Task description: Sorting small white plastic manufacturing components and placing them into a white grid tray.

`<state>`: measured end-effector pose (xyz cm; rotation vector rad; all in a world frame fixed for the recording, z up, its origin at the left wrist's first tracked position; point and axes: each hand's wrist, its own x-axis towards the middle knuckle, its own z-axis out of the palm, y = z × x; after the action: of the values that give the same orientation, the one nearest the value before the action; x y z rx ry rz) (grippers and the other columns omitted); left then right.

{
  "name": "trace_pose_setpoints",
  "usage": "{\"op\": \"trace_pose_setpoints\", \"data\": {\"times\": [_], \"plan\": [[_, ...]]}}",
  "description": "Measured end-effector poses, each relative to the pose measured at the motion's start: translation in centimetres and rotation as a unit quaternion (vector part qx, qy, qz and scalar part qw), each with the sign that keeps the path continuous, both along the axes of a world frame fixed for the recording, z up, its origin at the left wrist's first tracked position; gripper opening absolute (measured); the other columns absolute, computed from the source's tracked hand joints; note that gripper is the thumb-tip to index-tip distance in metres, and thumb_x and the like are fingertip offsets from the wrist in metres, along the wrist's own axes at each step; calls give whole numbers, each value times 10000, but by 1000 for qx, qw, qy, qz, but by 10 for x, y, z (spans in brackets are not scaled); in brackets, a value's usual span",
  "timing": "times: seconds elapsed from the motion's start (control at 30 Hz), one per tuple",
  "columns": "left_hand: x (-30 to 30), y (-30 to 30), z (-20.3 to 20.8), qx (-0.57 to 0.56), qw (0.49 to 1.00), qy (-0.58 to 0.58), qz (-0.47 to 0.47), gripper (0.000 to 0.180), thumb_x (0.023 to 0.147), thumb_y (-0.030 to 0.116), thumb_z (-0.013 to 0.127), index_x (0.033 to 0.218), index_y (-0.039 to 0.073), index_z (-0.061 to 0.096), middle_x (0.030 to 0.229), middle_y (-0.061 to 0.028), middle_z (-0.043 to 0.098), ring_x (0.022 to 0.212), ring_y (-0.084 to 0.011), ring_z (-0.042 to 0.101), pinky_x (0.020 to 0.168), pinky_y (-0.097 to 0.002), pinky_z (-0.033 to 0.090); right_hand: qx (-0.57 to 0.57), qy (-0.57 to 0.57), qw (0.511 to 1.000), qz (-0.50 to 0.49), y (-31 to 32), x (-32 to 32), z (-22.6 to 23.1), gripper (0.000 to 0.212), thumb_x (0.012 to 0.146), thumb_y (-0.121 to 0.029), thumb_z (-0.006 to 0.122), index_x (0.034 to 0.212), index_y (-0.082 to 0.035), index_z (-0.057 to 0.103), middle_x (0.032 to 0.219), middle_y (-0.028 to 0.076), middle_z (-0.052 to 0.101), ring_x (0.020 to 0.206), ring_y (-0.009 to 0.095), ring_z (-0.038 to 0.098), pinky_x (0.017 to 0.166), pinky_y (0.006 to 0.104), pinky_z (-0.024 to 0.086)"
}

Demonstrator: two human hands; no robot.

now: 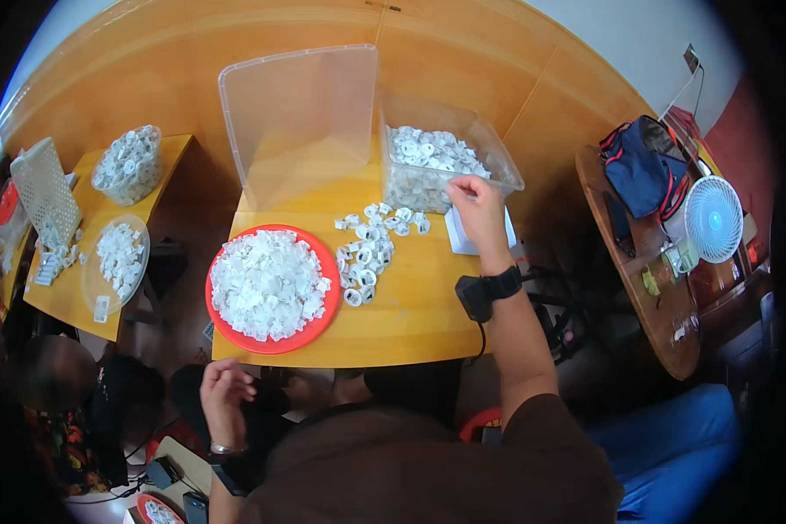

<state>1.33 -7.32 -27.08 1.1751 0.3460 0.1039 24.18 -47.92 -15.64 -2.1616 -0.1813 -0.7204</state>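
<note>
My right hand (478,212) is raised over a white box (463,234) beside the front corner of a clear plastic bin (508,170). Its fingertips are pinched together; whatever is between them cannot be made out. Small white ring-shaped parts (437,150) fill much of the bin, and more loose white ring parts (367,253) lie scattered on the yellow table (410,327). Off the table's front left edge hangs my left hand (225,390), fingers loosely curled and apart, nothing visible in them. Just beyond it, a red round tray (334,306) bears a heap of small translucent white pieces (269,284).
A clear lid-like panel (301,118) stands upright at the back. On the left table are a tub of white parts (129,166) and a clear dish (140,284). A fan (713,218) and a blue bag (642,170) are on the right table. Another person (127,393) sits at left.
</note>
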Motion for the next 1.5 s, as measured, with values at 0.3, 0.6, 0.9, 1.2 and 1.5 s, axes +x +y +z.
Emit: {"op": "trace_pose_setpoints", "data": {"times": [0.3, 0.6, 0.9, 1.2, 1.5], "plan": [[-13, 94, -57, 74, 980, 52, 177, 183, 968, 251, 493, 1082, 122, 554, 752, 6, 580, 580, -74, 535, 488, -186, 381, -85, 85, 981, -153, -75, -35, -29, 208, 790, -186, 690, 902, -11, 676, 896, 152, 683, 798, 288, 654, 736, 371, 505], [-33, 142, -87, 96, 964, 61, 239, 201, 977, 244, 489, 1110, 103, 542, 734, -16, 594, 551, -84, 548, 457, -180, 405, -373, 22, 924, -80, -79, -45, -49, 343, 744, -178, 711, 1065, -61, 689, 1071, 135, 653, 1015, 304, 588, 893, 393, 469], [-36, 138, -98, 74, 975, 71, 197, 205, 972, 240, 496, 1113, 97, 540, 723, -33, 607, 530, -109, 571, 437, -208, 425, -334, 35, 940, -63, -72, -53, -45, 240, 735, -103, 708, 972, -63, 715, 1040, 125, 672, 985, 310, 605, 866, 392, 485], [-29, 108, -58, 74, 980, 50, 178, 165, 968, 216, 499, 1079, 105, 550, 756, -26, 611, 572, -82, 555, 492, -185, 401, -281, -135, 946, -89, -49, -71, -15, 133, 853, -99, 632, 951, -14, 666, 917, 131, 677, 838, 295, 633, 745, 358, 504], [-21, 45, 38, 142, 979, -92, 115, 450, 951, 358, 499, 1288, 62, 531, 1032, -58, 635, 855, -116, 575, 761, -241, 438, 80, -62, 974, 205, 104, -132, 22, 91, 831, -7, 634, 916, 19, 646, 768, 142, 623, 647, 241, 594, 621, 288, 473]]}}
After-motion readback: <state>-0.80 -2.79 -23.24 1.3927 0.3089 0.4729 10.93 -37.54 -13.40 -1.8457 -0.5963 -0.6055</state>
